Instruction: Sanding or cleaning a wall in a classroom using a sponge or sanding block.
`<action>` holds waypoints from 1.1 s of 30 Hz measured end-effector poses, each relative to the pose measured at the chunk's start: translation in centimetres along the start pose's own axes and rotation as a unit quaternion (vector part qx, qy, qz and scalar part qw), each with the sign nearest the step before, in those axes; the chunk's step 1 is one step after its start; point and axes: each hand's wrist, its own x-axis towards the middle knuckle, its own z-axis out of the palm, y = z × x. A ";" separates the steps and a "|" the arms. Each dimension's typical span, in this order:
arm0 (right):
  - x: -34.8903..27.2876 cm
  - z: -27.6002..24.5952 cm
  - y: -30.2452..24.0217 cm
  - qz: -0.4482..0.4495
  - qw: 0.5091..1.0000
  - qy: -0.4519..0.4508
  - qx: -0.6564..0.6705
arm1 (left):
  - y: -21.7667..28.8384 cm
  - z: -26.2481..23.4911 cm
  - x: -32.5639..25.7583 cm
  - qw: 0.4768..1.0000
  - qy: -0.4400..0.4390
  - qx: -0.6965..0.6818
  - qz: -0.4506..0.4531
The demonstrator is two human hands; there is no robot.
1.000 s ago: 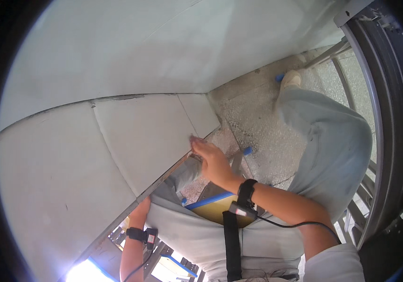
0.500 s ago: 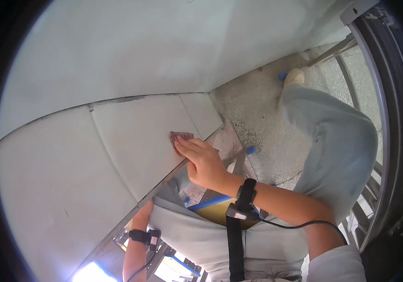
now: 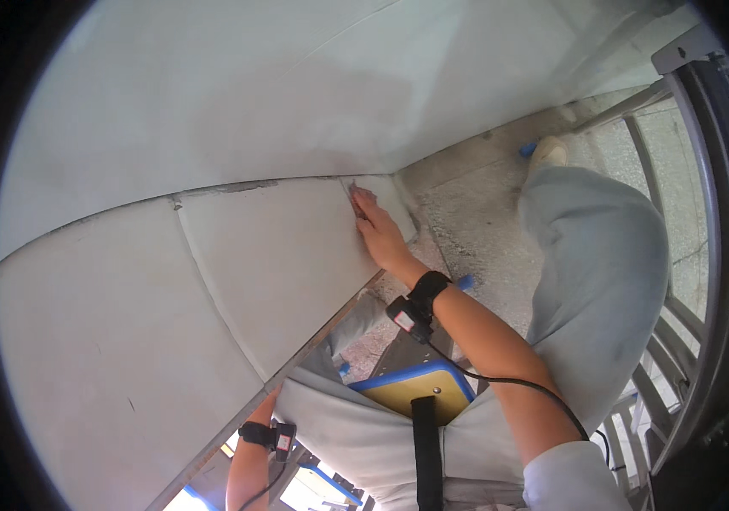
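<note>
My right hand [image 3: 384, 241] is closed on a reddish-brown scouring pad [image 3: 355, 204], mostly covered by the fingers. It presses the pad on the white tiled ledge [image 3: 271, 247], at the joint between two tiles close to the back wall. My left hand [image 3: 267, 406] reaches under the front edge of the ledge; its fingers are hidden there, and only the wrist end and forearm show. Each wrist wears a black strap with a small boxed device and a cable.
A pale wall [image 3: 279, 94] rises behind the ledge. Between my legs is a yellow board with a blue rim [image 3: 411, 387]. On the right, metal railings [image 3: 645, 162] and a dark metal frame [image 3: 726, 213] stand by my bent leg, over a speckled stone floor [image 3: 488, 230].
My right hand has slid the pad away from the ledge's front edge, up and to the right, to the tile joint by the wall. The left hand stays under the ledge.
</note>
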 end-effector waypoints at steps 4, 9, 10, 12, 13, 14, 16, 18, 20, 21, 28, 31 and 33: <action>1.1 1.1 -1.0 -0.022 1.000 0.008 0.009 | -1.3 1.3 0.9 0.994 0.006 -0.101 -0.031; 0.6 2.0 -8.5 -0.139 0.990 0.027 0.015 | -0.1 -0.2 0.0 0.998 0.022 -0.061 0.001; 0.3 2.3 -9.9 -0.169 0.985 0.026 0.014 | -0.1 -0.1 0.1 0.995 0.057 -0.076 0.014; 0.2 2.1 -11.6 -0.201 0.979 0.022 0.014 | -2.0 0.8 0.5 0.993 0.080 -0.057 0.070; 0.3 2.1 -12.2 -0.202 0.979 0.011 0.035 | -3.2 1.3 0.5 0.987 0.101 -0.035 0.124; 0.3 1.8 -11.9 -0.198 0.979 0.000 0.048 | -2.0 1.1 0.3 0.986 0.098 -0.040 0.125; 0.2 1.1 -9.9 -0.174 0.984 0.009 0.027 | 1.4 -1.0 0.0 0.983 0.030 -0.181 0.010; 0.4 1.2 -7.1 -0.080 0.996 0.009 0.044 | 0.7 -1.5 -0.1 0.985 0.042 -0.165 0.002; 0.7 -0.3 -2.7 -0.007 0.998 0.006 0.059 | 0.9 -0.6 0.2 0.986 0.047 -0.160 0.005; 0.9 -1.4 -0.6 -0.004 1.000 -0.007 -0.006 | 1.2 -0.1 0.3 0.988 0.076 -0.128 0.050; 2.0 2.2 -8.1 -0.186 0.982 0.002 0.012 | -4.6 3.3 1.7 0.995 0.062 -0.069 0.034; 1.7 1.3 -10.0 -0.160 0.986 -0.016 0.049 | -4.0 4.3 2.0 0.993 0.075 -0.047 0.077; 2.0 0.7 -9.8 -0.167 0.985 -0.019 0.040 | -5.2 4.9 2.1 0.992 0.076 -0.029 0.098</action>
